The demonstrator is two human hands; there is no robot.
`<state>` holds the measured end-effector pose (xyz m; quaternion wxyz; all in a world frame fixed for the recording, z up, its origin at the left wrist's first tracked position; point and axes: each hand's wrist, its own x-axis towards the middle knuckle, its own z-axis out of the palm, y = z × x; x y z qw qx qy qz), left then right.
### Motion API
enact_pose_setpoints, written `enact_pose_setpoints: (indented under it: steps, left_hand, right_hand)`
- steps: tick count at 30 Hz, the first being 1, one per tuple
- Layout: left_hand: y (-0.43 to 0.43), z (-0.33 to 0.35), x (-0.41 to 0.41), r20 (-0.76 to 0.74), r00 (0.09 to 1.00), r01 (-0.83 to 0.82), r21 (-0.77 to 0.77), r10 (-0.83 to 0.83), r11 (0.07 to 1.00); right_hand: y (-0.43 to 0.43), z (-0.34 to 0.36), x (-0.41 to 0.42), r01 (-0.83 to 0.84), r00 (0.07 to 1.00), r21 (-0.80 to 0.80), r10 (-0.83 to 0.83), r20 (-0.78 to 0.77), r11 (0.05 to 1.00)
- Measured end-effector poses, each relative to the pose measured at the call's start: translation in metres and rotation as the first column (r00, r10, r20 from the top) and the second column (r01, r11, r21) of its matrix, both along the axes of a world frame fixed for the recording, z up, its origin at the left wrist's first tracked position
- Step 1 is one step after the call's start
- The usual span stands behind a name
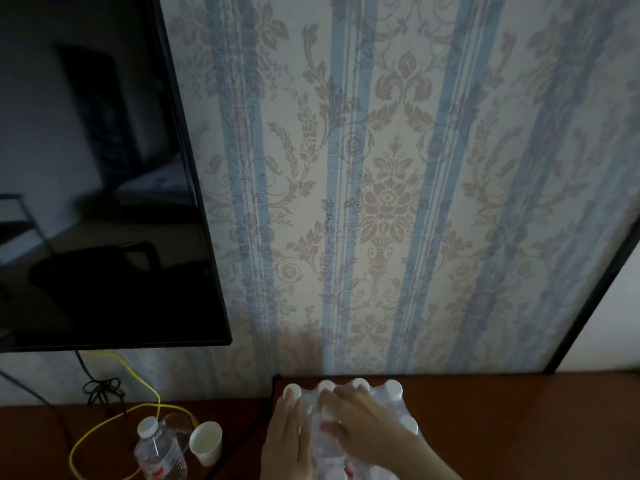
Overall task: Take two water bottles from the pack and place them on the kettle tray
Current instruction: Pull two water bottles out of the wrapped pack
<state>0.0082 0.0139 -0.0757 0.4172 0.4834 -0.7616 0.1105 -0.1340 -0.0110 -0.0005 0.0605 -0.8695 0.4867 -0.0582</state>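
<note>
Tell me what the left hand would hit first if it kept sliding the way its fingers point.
Probably the white cap at the pack's far-left corner; the left hand's fingertips seem nearly at it.

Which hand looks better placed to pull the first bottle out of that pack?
Probably the right hand: its fingers already reach over the bottle caps inside the pack. The left hand lies flat on the pack's near side, seemingly steadying it.
</note>
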Motion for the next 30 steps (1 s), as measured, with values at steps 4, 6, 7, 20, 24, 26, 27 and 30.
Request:
enact_pose_setpoints:
  steps: [4, 6, 7, 20, 24, 26, 27, 30]
  left_hand:
    - [-0.006, -0.007, 0.007, 0.002, 0.998, 0.054, 0.185, -0.055, 0.981]
    - [-0.006, 0.003, 0.004, -0.090, 0.992, -0.045, 0.416, 0.091, 0.908]
    - [-0.008, 0.008, 0.001, -0.137, 0.976, -0.071, 0.538, 0.170, 0.840]
    - [-0.037, 0.089, -0.025, -0.719, 0.694, 0.484, 0.506, 0.038, 0.714]
    - [-0.037, 0.106, -0.028, -0.829, 0.558, 0.590, 0.419, 0.026, 0.691]
    - [-0.037, 0.112, -0.027, -0.848, 0.529, 0.592, 0.398, 0.034, 0.701]
    - [-0.038, 0.114, -0.026, -0.847, 0.529, 0.583, 0.401, 0.044, 0.706]
    - [-0.039, 0.116, -0.021, -0.860, 0.505, 0.581, 0.404, 0.076, 0.706]
  right_hand:
    - [0.003, 0.036, -0.010, -0.043, 0.983, -0.011, 0.045, 0.179, 0.999]
    - [0.004, 0.060, -0.015, -0.050, 0.962, -0.048, 0.062, 0.267, 0.998]
    - [0.005, 0.072, -0.018, -0.046, 0.950, -0.059, 0.062, 0.305, 0.997]
    - [-0.018, 0.157, -0.027, 0.011, 0.823, 0.038, -0.030, 0.567, 0.999]
    - [-0.027, 0.155, -0.023, 0.081, 0.809, 0.015, -0.075, 0.583, 0.997]
    - [-0.029, 0.148, -0.022, 0.126, 0.771, -0.022, -0.084, 0.631, 0.992]
    - [-0.030, 0.141, -0.024, 0.156, 0.718, -0.015, -0.103, 0.688, 0.988]
    - [-0.026, 0.102, -0.034, 0.289, 0.546, 0.098, -0.248, 0.800, 0.952]
